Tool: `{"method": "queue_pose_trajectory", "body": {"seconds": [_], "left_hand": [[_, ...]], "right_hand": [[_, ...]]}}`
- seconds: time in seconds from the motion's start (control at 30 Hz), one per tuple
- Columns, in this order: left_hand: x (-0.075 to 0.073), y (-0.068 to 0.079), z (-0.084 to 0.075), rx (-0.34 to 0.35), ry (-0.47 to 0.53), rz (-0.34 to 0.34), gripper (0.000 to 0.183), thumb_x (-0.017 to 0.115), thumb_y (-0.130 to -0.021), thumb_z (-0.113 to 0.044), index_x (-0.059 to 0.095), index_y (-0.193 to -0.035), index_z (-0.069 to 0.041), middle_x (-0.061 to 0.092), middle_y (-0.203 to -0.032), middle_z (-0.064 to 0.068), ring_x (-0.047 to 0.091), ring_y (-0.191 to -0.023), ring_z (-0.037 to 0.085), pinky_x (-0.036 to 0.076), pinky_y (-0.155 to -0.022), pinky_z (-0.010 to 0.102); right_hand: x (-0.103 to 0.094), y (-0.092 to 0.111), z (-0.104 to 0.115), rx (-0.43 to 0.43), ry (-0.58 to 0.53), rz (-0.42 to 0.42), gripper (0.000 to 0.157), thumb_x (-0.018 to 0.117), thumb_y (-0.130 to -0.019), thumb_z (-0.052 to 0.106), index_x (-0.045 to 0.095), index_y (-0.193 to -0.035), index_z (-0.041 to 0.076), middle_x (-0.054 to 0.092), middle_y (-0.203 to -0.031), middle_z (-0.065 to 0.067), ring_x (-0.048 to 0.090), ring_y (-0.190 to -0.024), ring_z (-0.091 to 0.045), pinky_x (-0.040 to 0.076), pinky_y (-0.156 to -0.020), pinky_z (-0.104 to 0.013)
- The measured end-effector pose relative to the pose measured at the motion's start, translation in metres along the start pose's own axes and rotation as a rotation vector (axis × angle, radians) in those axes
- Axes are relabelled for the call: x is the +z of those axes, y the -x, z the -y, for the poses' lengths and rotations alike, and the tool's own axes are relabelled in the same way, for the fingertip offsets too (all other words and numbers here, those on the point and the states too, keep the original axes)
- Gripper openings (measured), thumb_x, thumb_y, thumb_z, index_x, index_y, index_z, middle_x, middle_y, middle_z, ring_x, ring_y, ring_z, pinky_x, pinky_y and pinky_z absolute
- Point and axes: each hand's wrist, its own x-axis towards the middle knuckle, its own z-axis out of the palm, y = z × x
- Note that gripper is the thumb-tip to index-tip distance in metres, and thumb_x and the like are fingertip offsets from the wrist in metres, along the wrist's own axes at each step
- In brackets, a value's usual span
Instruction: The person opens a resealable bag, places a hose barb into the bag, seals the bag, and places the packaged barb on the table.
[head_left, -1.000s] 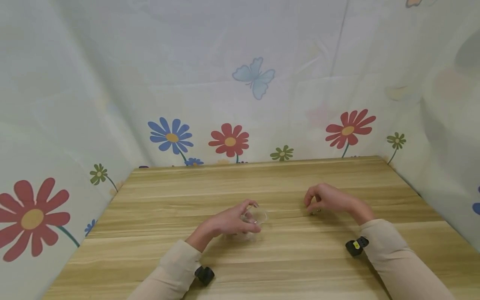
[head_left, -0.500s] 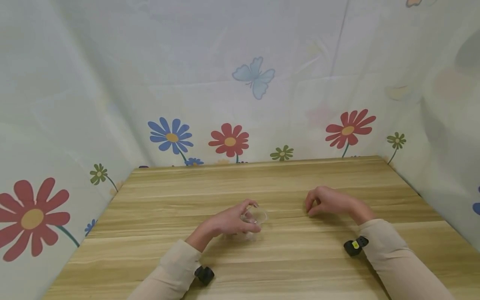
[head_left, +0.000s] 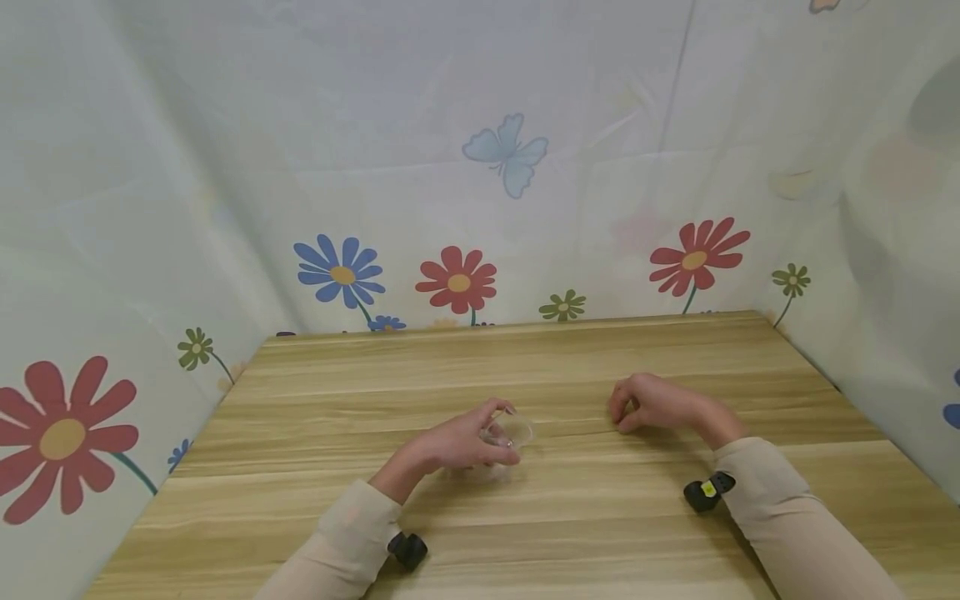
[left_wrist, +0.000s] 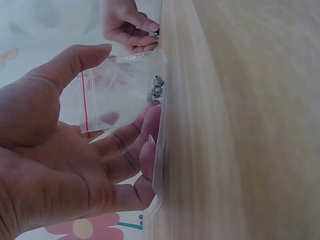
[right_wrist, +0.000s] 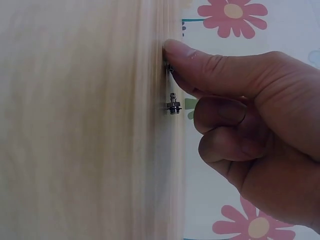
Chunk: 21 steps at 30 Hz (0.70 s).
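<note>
My left hand (head_left: 468, 437) holds a small clear zip bag (left_wrist: 117, 95) with a red line along its mouth, its lower fingers behind the plastic. Several small metal fittings (left_wrist: 157, 90) lie inside, toward the bag's table side. To the right, my right hand (head_left: 656, 404) is low at the tabletop, its thumb and index finger pinching a small metal fitting (right_wrist: 170, 68), mostly hidden by the fingertips. A second barbed metal fitting (right_wrist: 173, 104) is on the table beside that hand's curled fingers. The head view hides both of these fittings behind the right hand.
Both hands are over a wood-grain table (head_left: 585, 533). A white curtain (head_left: 600, 208) printed with flowers and a butterfly hangs behind the table and along its sides. Black wrist cameras (head_left: 407, 551) sit at both sleeves.
My right hand has come down slightly toward the table, and the fittings seen under its fingers a second ago are now hidden in the head view. My left hand stays still with the bag.
</note>
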Motion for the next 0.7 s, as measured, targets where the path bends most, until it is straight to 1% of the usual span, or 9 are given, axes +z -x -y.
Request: {"method": "queue_pose_trajectory", "body": {"seconds": [0.27, 0.43, 0.57, 0.7], "left_hand": [[0.0004, 0.0002, 0.0003, 0.009, 0.01, 0.007, 0.067, 0.08, -0.087, -0.027, 0.04, -0.139, -0.014, 0.059, -0.109, 0.007, 0.061, -0.088, 0.021, 0.051, -0.073, 0.036], [0.0005, -0.0012, 0.0017, 0.02, 0.018, 0.01, 0.07, 0.08, -0.087, -0.028, 0.04, -0.142, -0.014, 0.059, -0.11, 0.007, 0.062, -0.088, 0.02, 0.052, -0.074, 0.037], [0.0003, -0.0021, 0.0027, 0.027, 0.025, 0.013, 0.071, 0.08, -0.087, -0.028, 0.039, -0.143, -0.013, 0.059, -0.109, 0.006, 0.062, -0.087, 0.02, 0.052, -0.074, 0.037], [0.0001, -0.0018, 0.0023, 0.026, 0.029, 0.013, 0.072, 0.08, -0.086, -0.028, 0.039, -0.143, -0.013, 0.059, -0.109, 0.006, 0.063, -0.087, 0.02, 0.052, -0.074, 0.037]], "right_hand": [[-0.0005, 0.0005, 0.0001, 0.026, -0.005, -0.018, 0.009, 0.077, -0.085, 0.0, 0.074, -0.087, 0.009, 0.064, -0.088, 0.001, 0.053, -0.077, -0.014, 0.047, -0.068, -0.028], [-0.0005, 0.0007, 0.0006, 0.024, 0.032, -0.032, 0.008, 0.078, -0.085, 0.002, 0.074, -0.084, 0.009, 0.063, -0.083, 0.003, 0.052, -0.071, -0.012, 0.046, -0.065, -0.027], [-0.0003, 0.0002, 0.0006, 0.044, 0.043, -0.049, 0.005, 0.079, -0.084, 0.004, 0.075, -0.084, 0.008, 0.065, -0.079, 0.004, 0.051, -0.067, -0.012, 0.045, -0.061, -0.027], [-0.0009, -0.0005, 0.0022, 0.073, 0.028, -0.055, 0.004, 0.079, -0.085, 0.006, 0.076, -0.086, 0.006, 0.066, -0.079, 0.004, 0.053, -0.068, -0.013, 0.046, -0.062, -0.028]]}}
